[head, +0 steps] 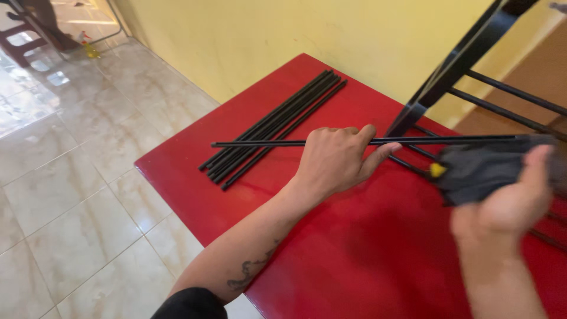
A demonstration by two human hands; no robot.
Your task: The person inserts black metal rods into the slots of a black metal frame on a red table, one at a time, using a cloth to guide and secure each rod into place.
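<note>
My left hand (338,158) grips a long thin black rod (260,143) that lies level above the red table (177,171), its free end pointing left. My right hand (514,204), blurred at the right, is closed on a dark grey cloth (481,168) wrapped around the rod's right end. A small yellow bit (437,170) shows at the cloth's left edge. A bundle of several black rods (274,127) lies diagonally on the table, just behind and left of my left hand.
A black metal frame (466,56) with crossbars stands on the table's far right. A yellow wall (295,35) runs behind the table. Pale tiled floor (71,177) lies left, with a dark chair (23,41) far off.
</note>
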